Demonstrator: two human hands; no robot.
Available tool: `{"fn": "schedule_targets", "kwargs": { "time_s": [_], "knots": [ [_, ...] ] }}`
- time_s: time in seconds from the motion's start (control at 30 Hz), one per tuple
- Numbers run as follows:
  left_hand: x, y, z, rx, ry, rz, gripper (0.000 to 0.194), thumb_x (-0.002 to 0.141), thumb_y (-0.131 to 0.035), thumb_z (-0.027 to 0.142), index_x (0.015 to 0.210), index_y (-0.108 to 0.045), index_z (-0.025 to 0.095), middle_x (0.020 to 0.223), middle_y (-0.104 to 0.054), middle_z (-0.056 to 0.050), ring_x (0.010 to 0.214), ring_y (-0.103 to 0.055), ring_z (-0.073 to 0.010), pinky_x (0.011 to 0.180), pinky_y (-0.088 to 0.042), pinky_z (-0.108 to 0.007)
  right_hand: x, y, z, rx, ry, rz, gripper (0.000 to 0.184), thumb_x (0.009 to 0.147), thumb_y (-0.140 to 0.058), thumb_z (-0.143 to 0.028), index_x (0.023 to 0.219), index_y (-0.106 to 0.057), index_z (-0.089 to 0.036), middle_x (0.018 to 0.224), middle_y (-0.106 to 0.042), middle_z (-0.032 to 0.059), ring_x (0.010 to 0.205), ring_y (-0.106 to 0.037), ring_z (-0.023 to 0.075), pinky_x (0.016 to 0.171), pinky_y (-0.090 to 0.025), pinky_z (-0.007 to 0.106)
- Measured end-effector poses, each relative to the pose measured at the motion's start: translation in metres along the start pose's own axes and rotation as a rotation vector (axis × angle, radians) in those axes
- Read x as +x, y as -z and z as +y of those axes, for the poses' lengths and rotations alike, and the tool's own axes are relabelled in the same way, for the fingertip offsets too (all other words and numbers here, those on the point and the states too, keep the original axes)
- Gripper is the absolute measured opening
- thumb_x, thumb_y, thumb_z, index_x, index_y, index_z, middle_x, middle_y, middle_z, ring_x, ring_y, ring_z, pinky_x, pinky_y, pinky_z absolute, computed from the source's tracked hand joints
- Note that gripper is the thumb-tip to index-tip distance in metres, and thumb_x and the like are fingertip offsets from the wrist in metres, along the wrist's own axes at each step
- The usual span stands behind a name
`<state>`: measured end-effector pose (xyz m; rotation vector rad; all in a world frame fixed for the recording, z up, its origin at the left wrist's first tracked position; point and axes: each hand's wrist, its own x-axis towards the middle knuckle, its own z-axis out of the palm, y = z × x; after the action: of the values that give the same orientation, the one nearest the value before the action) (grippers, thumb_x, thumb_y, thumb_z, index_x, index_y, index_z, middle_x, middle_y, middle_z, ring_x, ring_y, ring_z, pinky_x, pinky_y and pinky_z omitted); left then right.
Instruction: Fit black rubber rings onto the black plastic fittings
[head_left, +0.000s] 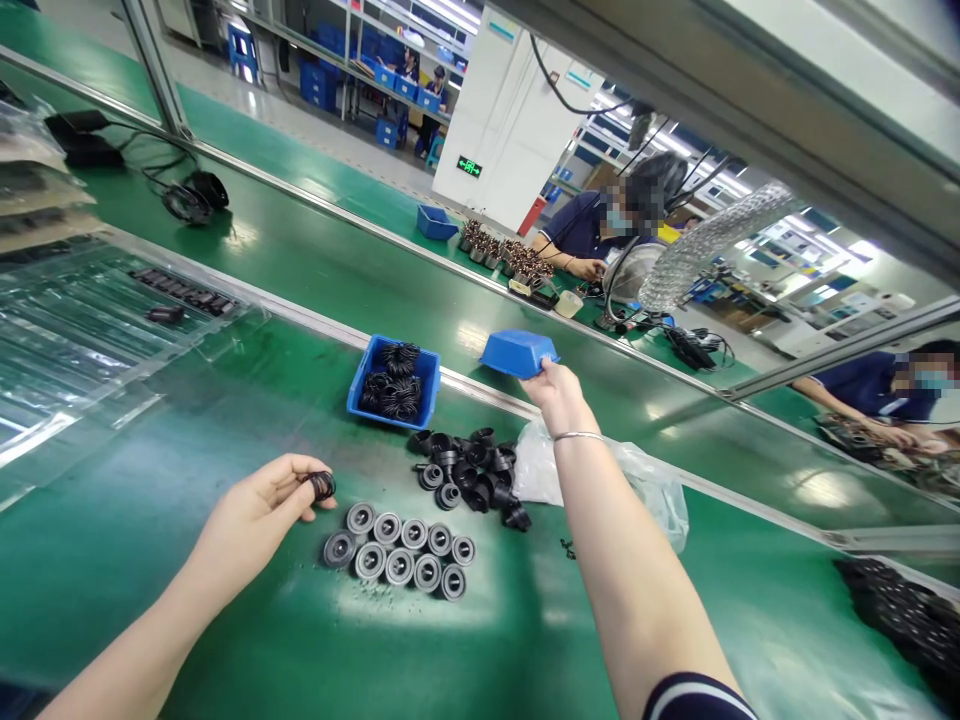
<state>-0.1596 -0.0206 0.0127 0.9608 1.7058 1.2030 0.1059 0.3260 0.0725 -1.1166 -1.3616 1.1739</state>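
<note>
My left hand [262,505] is closed around several thin black rings [321,486], pinched between thumb and fingers, just left of the round parts. My right hand [553,390] is stretched forward and grips the edge of a small blue bin [517,352], held tilted above the bench's far side; its inside is hidden. Two rows of round grey-black parts [400,567] with pale centre pins stand on the green bench between my arms. Behind them lies a heap of black plastic cups [476,470]. A second blue bin [355,400] holds bundles of black rings [397,390].
A clear plastic bag [540,465] lies partly behind my right forearm. At left is a clear tray [82,330] with small black parts. Black pieces [900,610] lie at far right. A metal rail [315,200] crosses behind; a co-worker [585,235] sits beyond near copper-wound parts [506,250].
</note>
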Motion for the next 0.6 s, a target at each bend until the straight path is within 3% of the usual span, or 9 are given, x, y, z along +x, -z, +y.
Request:
{"fn": "schedule_targets", "kwargs": {
  "time_s": [0.1,0.17,0.27,0.33,0.43,0.6],
  "knots": [
    [0.000,-0.001,0.002,0.003,0.002,-0.008,0.036,0.081,-0.061,0.058,0.094,-0.065,0.025,0.082,-0.076,-0.006,0.072,-0.068,-0.0219,0.068,-0.056,-0.030,-0.011,0.002,-0.009,-0.235,0.144,-0.030,0.030,0.102,-0.045,-0.040,0.104,-0.061,-0.015,0.092,-0.066,0.0049,0.078,-0.062,0.0158,0.075,-0.053,0.033],
    [0.000,-0.001,0.003,0.013,0.011,-0.016,0.036,0.082,-0.060,0.058,0.095,-0.065,0.025,0.081,-0.076,-0.005,0.072,-0.068,-0.0222,0.068,-0.056,-0.030,-0.028,0.003,-0.016,-0.419,0.262,-0.099,0.026,0.099,-0.050,-0.040,0.096,-0.061,-0.017,0.083,-0.065,0.0031,0.074,-0.059,0.0162,0.076,-0.050,0.033],
    [-0.001,0.000,0.001,0.026,0.027,-0.038,0.036,0.083,-0.059,0.057,0.099,-0.065,0.026,0.082,-0.076,-0.005,0.072,-0.068,-0.0223,0.070,-0.056,-0.032,-0.062,0.002,-0.020,-0.714,0.421,-0.279,0.013,0.088,-0.067,-0.031,0.085,-0.064,-0.018,0.076,-0.064,0.0040,0.074,-0.057,0.0198,0.081,-0.046,0.035],
    [-0.001,0.000,-0.001,0.027,0.032,-0.055,0.036,0.083,-0.060,0.056,0.101,-0.065,0.026,0.084,-0.077,-0.005,0.073,-0.069,-0.0225,0.073,-0.056,-0.033,-0.084,-0.001,-0.017,-0.885,0.505,-0.404,0.008,0.086,-0.066,-0.024,0.082,-0.065,-0.017,0.071,-0.062,0.0062,0.074,-0.057,0.0224,0.083,-0.045,0.038],
    [-0.002,0.000,-0.003,0.003,0.044,-0.080,0.037,0.083,-0.061,0.057,0.102,-0.066,0.025,0.089,-0.077,-0.006,0.076,-0.071,-0.0233,0.077,-0.056,-0.035,-0.106,-0.003,-0.010,-1.074,0.607,-0.547,0.014,0.093,-0.056,-0.020,0.084,-0.066,-0.015,0.070,-0.063,0.0100,0.077,-0.058,0.0255,0.084,-0.045,0.041],
    [-0.005,-0.001,0.004,-0.098,0.048,-0.113,0.041,0.085,-0.060,0.058,0.103,-0.065,0.021,0.096,-0.077,-0.009,0.085,-0.073,-0.0256,0.080,-0.058,-0.038,-0.119,0.003,-0.004,-1.215,0.741,-0.718,0.020,0.099,-0.051,-0.026,0.102,-0.067,-0.014,0.085,-0.068,0.0131,0.090,-0.061,0.0285,0.086,-0.049,0.042]
  ]
}}
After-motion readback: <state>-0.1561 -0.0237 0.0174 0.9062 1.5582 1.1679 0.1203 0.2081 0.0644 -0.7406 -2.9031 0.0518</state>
